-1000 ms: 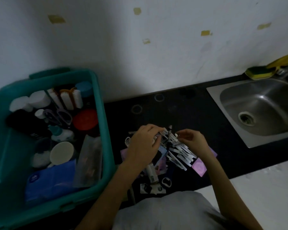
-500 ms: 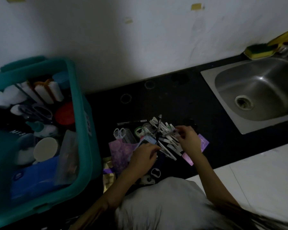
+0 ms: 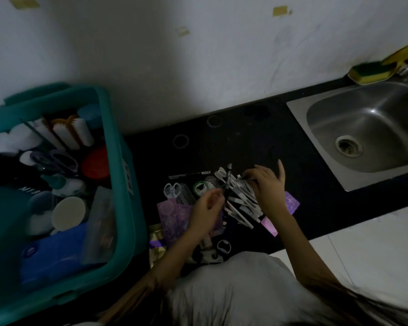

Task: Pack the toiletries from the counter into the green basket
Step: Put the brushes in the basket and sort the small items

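Fingers of the left hand are pinching a dark slim stick at the left side of the pile of white sticks, which is lying on the black worktop. The right hand is curling its fingers onto the pile's right side, one finger pointing up straight. Purple sachets and small combs are lying just beside the pile. The green basket is standing at the left, holding brushes and scissors. A steel sink is sitting to the right.
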Motion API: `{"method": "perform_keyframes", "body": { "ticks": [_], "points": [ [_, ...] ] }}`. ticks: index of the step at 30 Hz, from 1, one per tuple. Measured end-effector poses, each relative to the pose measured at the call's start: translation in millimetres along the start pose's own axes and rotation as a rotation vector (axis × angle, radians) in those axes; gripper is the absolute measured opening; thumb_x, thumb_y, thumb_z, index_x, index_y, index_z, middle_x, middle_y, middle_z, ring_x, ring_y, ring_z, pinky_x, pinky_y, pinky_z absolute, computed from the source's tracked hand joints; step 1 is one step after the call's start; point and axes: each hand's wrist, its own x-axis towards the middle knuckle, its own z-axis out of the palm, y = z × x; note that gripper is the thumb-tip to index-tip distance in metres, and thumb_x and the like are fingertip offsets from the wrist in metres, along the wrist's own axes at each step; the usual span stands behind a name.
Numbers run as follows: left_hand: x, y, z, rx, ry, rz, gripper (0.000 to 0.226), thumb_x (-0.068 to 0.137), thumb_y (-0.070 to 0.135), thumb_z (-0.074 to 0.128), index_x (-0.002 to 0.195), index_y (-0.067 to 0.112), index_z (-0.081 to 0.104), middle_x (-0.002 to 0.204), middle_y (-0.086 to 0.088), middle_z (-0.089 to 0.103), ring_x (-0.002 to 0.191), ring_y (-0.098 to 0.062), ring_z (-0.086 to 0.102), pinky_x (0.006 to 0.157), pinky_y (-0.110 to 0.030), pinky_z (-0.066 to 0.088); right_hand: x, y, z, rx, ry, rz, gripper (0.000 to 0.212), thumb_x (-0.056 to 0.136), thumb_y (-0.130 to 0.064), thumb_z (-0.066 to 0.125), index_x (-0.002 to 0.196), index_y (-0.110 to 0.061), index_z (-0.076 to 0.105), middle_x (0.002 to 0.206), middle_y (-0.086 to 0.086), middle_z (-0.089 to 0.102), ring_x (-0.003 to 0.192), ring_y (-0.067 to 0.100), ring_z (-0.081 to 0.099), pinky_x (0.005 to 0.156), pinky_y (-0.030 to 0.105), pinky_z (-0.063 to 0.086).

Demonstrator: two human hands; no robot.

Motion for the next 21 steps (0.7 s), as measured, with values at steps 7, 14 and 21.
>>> {"method": "perform_keyframes", "body": {
  "ticks": [7, 14, 21],
  "points": [
    [-2.5, 43.0, -25.2, -0.346, -0.199, -0.475, 0.044, 0.097, 0.054, 0.035, 0.084, 0.021, 0.061, 0.061, 0.003, 0.064, 0.041, -0.008, 0.055, 0.040, -0.017, 0.040, -0.4, -51.5, -8.7, 0.026, 0.006, -0.563, 0.013, 0.081, -0.019, 0.065, 0.089, -0.020, 0.075, 0.094, -0.003, 0.072, 0.109, 0.020, 0.064, 0.110, 0.051, 0.030],
    [-15.5, 28.5, -35.6, -0.219, -0.042, -0.326, 0.038, 0.103, 0.033, 0.034, 0.074, 0.016, 0.052, 0.034, 0.011, 0.029, 0.027, -0.001, 0.022, 0.030, -0.014, 0.015, -1.6, -54.8, -0.3, 0.260, -0.043, -0.313, 0.034, 0.075, -0.015, 0.079, 0.108, -0.011, 0.072, 0.111, 0.005, 0.068, 0.118, 0.025, 0.057, 0.102, 0.041, 0.042],
    [-31.0, 6.4, -39.8, -0.316, 0.118, -0.247, 0.029, 0.105, 0.011, 0.028, 0.084, 0.013, 0.048, 0.063, -0.002, 0.038, 0.030, 0.001, 0.033, 0.035, -0.012, 0.027, -0.8, -16.6, 23.5, 0.126, -0.430, 0.414, 0.036, 0.092, -0.031, 0.059, 0.123, -0.014, 0.059, 0.123, 0.011, 0.055, 0.109, 0.024, 0.055, 0.091, 0.041, 0.048]
  ]
}}
